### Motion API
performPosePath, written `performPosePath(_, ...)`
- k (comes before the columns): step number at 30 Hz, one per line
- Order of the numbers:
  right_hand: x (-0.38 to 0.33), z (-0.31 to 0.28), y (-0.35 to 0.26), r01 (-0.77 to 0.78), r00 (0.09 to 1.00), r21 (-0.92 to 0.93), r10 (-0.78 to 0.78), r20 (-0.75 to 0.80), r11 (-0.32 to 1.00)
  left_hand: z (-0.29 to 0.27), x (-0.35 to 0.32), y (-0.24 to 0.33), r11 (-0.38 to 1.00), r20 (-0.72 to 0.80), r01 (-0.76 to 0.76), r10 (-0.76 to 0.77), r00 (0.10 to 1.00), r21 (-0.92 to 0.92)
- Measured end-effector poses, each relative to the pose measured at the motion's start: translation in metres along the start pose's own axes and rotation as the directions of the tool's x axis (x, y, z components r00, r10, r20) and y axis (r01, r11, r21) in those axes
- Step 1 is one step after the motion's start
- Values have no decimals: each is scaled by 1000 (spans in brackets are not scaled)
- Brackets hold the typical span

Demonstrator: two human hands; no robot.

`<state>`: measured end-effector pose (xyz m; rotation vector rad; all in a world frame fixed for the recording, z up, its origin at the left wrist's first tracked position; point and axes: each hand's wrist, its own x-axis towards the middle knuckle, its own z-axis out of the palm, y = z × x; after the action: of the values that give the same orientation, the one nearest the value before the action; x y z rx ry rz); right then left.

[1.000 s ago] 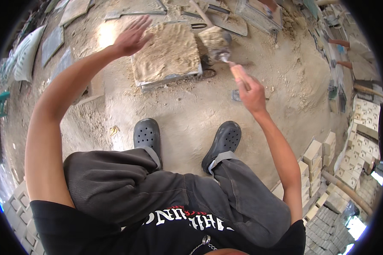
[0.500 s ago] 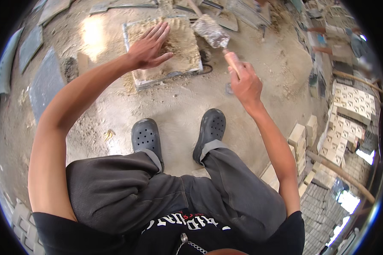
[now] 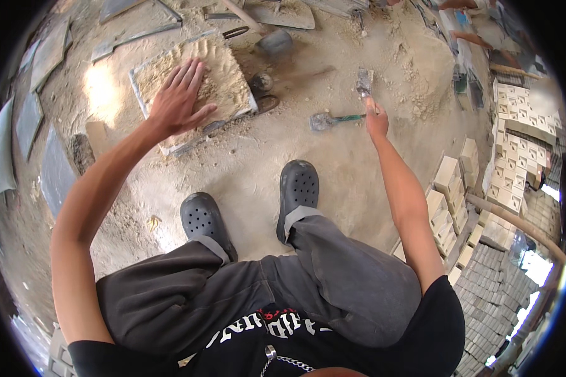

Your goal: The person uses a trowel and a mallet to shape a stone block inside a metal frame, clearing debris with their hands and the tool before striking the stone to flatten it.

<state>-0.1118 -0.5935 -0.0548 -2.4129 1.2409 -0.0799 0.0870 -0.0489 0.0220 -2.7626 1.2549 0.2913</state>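
Note:
My left hand [image 3: 179, 100] lies flat, fingers stretched and the thumb out, on damp sandy mix [image 3: 217, 78] that fills a square flat mould [image 3: 137, 85]. A metal loop [image 3: 268, 103] sticks out from the mould's right side. Off to the right and low over the floor, my right hand [image 3: 377, 120] is closed round the handle of a trowel [image 3: 365, 81], its grey blade pointing away from me. Just left of that hand, a small scraper with a green handle [image 3: 347, 118] lies on the floor. A mallet [image 3: 275, 43] with a wooden handle rests beyond the mould.
Grey slabs [image 3: 58, 168] lie about on the left. Stacked pale blocks [image 3: 445, 176] stand at the right, near a wooden pole [image 3: 516, 226]. Loose sandy material [image 3: 431, 72] is heaped at the far right. Other people's arms [image 3: 468, 38] show at the upper right.
My right hand has moved with the trowel away from the mould, to the right and down toward the floor. My left hand stays flat on the mix. The view has turned rightward.

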Motion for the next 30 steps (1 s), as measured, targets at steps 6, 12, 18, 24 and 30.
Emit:
performPosePath(6, 39, 20, 22, 55, 995, -68, -49, 86, 996, 2, -5, 14, 996, -69, 76, -79, 994, -51)
performPosePath(12, 59, 26, 4, 75, 950, -234, 2, 312, 969, -11, 7, 18, 988, 115, 154, -149, 982, -33)
performPosePath(18, 41, 32, -70, 442, 896, -384, -420, 143, 811, -7, 24, 32, 934, 153, 354, -342, 927, -55)
performPosePath(24, 17, 66, -199, 889, 454, -33, -872, 183, 456, 15, 66, 48, 863, -127, 489, -503, 855, -128)
performPosePath(30, 32, 124, -341, 975, 123, -217, -919, 376, 42, 15, 62, 61, 866, -166, 477, -497, 852, -148)
